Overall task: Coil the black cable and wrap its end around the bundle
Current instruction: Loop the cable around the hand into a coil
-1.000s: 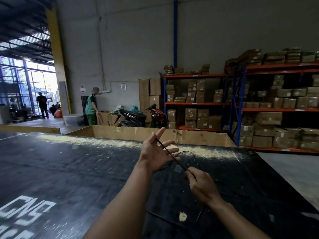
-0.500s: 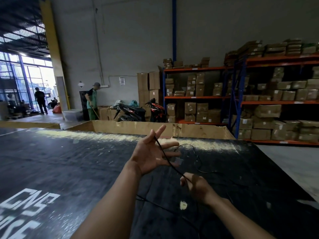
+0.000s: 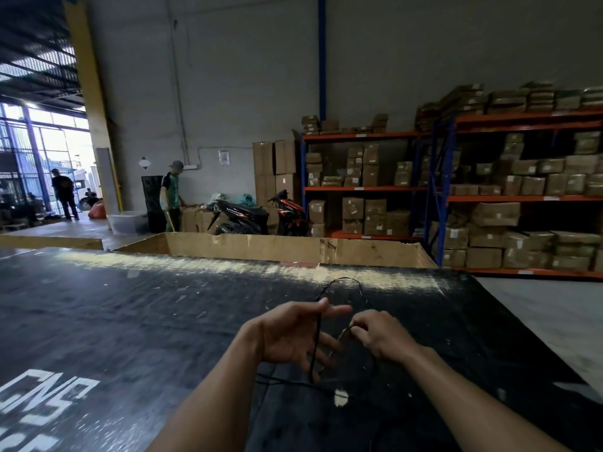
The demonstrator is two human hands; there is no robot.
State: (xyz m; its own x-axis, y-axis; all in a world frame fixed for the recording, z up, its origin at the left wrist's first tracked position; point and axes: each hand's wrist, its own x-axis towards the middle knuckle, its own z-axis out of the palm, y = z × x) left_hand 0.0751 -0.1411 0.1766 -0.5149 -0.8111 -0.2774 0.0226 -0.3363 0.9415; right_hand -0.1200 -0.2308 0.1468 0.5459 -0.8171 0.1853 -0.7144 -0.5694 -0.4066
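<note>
Black, scuffed bench (image 3: 130, 321) lies under both hands. The left hand (image 3: 287, 337) is spread open, the thin black cable (image 3: 316, 340) draped over its fingers. Just right, the right hand (image 3: 378, 337) pinches the cable, which loops beyond both hands.

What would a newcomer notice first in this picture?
Two bare hands low in the middle: the left hand open with the thin black cable draped over it, the right hand pinching the cable. Beneath them lies a scuffed black table; orange shelves of cardboard boxes fill the right background.
</note>
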